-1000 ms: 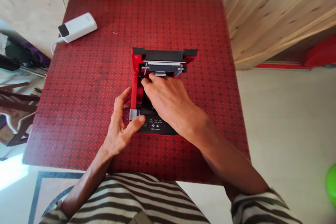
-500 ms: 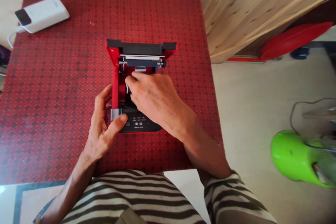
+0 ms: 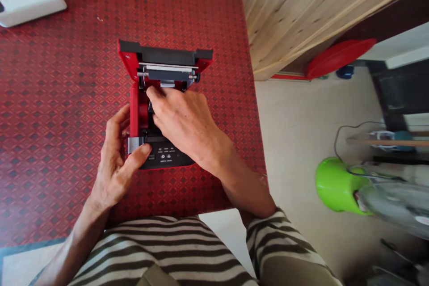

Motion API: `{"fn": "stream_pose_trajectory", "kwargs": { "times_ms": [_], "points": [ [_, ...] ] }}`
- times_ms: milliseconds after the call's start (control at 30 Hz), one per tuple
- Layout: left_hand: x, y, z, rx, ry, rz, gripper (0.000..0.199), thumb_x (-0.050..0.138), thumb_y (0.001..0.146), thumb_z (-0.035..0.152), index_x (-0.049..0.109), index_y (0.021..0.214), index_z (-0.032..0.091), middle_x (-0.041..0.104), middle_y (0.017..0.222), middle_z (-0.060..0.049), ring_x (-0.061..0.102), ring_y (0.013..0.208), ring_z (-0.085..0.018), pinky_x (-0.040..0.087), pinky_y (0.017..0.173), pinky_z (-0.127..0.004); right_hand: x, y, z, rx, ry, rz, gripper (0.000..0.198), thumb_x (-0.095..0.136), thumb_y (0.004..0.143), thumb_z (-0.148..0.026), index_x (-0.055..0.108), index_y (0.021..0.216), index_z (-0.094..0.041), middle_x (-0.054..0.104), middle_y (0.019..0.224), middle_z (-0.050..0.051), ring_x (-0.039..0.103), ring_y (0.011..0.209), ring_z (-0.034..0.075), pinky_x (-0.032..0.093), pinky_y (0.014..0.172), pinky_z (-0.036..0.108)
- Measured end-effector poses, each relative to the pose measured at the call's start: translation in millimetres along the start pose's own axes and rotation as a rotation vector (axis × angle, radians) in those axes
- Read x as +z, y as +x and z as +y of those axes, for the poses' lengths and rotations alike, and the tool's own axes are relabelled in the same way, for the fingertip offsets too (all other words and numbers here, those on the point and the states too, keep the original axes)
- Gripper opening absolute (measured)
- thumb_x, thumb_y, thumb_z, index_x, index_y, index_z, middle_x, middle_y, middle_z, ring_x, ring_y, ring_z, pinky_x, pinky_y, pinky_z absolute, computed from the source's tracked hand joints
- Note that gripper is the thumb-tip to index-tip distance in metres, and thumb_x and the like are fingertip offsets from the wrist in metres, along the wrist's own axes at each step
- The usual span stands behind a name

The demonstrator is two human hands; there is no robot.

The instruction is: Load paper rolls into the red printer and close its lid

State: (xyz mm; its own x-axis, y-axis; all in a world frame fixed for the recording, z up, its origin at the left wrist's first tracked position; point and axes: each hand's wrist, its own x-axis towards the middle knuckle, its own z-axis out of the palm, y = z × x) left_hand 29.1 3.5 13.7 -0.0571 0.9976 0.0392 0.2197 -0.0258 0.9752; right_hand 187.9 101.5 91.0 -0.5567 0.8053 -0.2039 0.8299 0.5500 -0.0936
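Observation:
A red and black thermal printer (image 3: 170,159) rests on the table with its lid (image 3: 164,53) raised toward the back. Under the lid's front edge a dark roller (image 3: 169,74) shows. My left hand (image 3: 117,156) grips the printer's front left corner, thumb on the black button panel and fingers along the outer left side, beside a grey latch (image 3: 134,145). My right hand (image 3: 184,120) reaches into the compartment, its fingers curled down and closed. What they hold, if anything, is hidden behind the hand.
The table (image 3: 83,67) has a red patterned cover. A white power bank (image 3: 33,0) lies at its far left corner. Wooden panelling (image 3: 284,13) stands behind. On the floor to the right are a green bucket (image 3: 335,183) and a red round object (image 3: 340,58).
The view has shifted, so everything sits further left. The right hand remains inside the printer; a white edge seen by its fingers before is now hidden. The left hand keeps its hold.

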Motion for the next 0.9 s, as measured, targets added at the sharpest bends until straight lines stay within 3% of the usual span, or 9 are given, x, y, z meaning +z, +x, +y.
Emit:
{"fn": "stream_pose_trajectory", "kwargs": {
  "times_ms": [133, 300, 500, 633, 700, 800, 900],
  "points": [
    [-1, 0, 0, 0.007, 0.012, 0.002, 0.070, 0.075, 0.095, 0.051, 0.051, 0.160, 0.039, 0.061, 0.156, -0.003, 0.060, 0.140, -0.033, 0.055, 0.115, -0.054, 2, -6, 1, -0.016, 0.016, 0.071, 0.038, 0.040, 0.109, -0.015, 0.070, 0.131, -0.023, 0.080, 0.121, 0.012, 0.078, 0.093, 0.026, 0.061, 0.077, 0.038],
    [-2, -1, -1, 0.003, -0.004, -0.004, 0.073, 0.077, 0.091, 0.052, 0.052, 0.159, 0.041, 0.061, 0.156, -0.002, 0.059, 0.140, -0.035, 0.055, 0.114, -0.054, 4, -8, 3, -0.012, -0.010, 0.104, 0.038, 0.043, 0.109, -0.016, 0.065, 0.138, -0.020, 0.078, 0.124, 0.011, 0.077, 0.092, 0.025, 0.058, 0.071, 0.035],
    [-2, 0, 0, -0.005, 0.008, -0.022, 0.077, 0.075, 0.094, 0.048, 0.047, 0.163, 0.030, 0.059, 0.158, -0.007, 0.059, 0.139, -0.033, 0.053, 0.114, -0.050, 1, -14, 2, -0.019, 0.062, 0.089, 0.033, 0.047, 0.109, -0.020, 0.067, 0.135, -0.020, 0.077, 0.123, 0.011, 0.076, 0.097, 0.026, 0.056, 0.076, 0.033],
    [-2, 1, 0, 0.007, 0.014, -0.019, 0.076, 0.075, 0.094, 0.048, 0.048, 0.163, 0.029, 0.061, 0.157, -0.008, 0.059, 0.138, -0.032, 0.054, 0.111, -0.047, -15, -37, 13, -0.065, 0.247, 0.162, 0.027, 0.053, 0.109, -0.023, 0.071, 0.129, -0.022, 0.077, 0.124, 0.004, 0.075, 0.106, 0.022, 0.059, 0.089, 0.033],
    [-2, 1, 0, 0.007, 0.021, -0.018, 0.076, 0.075, 0.094, 0.048, 0.049, 0.162, 0.030, 0.064, 0.153, -0.007, 0.062, 0.132, -0.031, 0.057, 0.107, -0.046, -23, -53, 26, -0.079, 0.438, 0.246, 0.023, 0.061, 0.107, -0.027, 0.072, 0.127, -0.022, 0.077, 0.122, 0.002, 0.075, 0.102, 0.019, 0.062, 0.088, 0.032],
    [-2, 1, -1, -0.016, 0.031, -0.001, 0.077, 0.078, 0.091, 0.047, 0.050, 0.162, 0.033, 0.067, 0.150, -0.006, 0.066, 0.126, -0.030, 0.059, 0.101, -0.045, -20, -73, 53, 0.096, 0.714, 0.396, 0.026, 0.077, 0.098, -0.038, 0.074, 0.122, -0.027, 0.078, 0.106, 0.003, 0.071, 0.078, 0.020, 0.058, 0.060, 0.035],
    [0, 2, -1, -0.031, 0.005, 0.003, 0.079, 0.080, 0.090, 0.046, 0.051, 0.161, 0.034, 0.066, 0.152, -0.005, 0.066, 0.128, -0.030, 0.059, 0.102, -0.043, 12, -77, 80, 0.246, 0.779, 0.565, 0.026, 0.073, 0.098, -0.043, 0.069, 0.120, -0.029, 0.075, 0.118, 0.007, 0.072, 0.098, 0.025, 0.061, 0.070, 0.037]
  ]
}}
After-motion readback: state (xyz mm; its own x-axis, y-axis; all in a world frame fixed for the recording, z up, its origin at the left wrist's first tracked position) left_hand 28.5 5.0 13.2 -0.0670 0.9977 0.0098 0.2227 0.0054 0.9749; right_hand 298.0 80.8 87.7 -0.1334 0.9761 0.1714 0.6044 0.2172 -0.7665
